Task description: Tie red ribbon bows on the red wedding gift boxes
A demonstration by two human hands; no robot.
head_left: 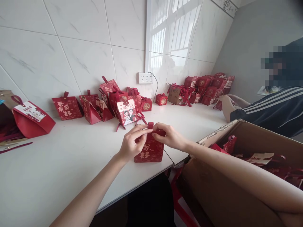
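Observation:
A red gift box (153, 153) with pale Chinese lettering stands upright on the white table, close to its front edge. From its top rises a short red ribbon loop (150, 125). My left hand (134, 140) pinches the top edge at the left of the loop, thumb and fingers together. On the other side, my right hand (167, 135) grips the same edge, its fingertips almost meeting the left ones. Both hands cover the upper part of the box's front. Just behind them sits a box with a cartoon couple (128, 112).
Several red gift boxes (67, 107) line the white table (71, 151) along the tiled wall. More are stacked (205, 88) at the back right, near a co-worker's hands (233, 101). An open cardboard carton (213, 176) with red boxes stands beneath my right forearm. A power strip (145, 78) hangs on the wall.

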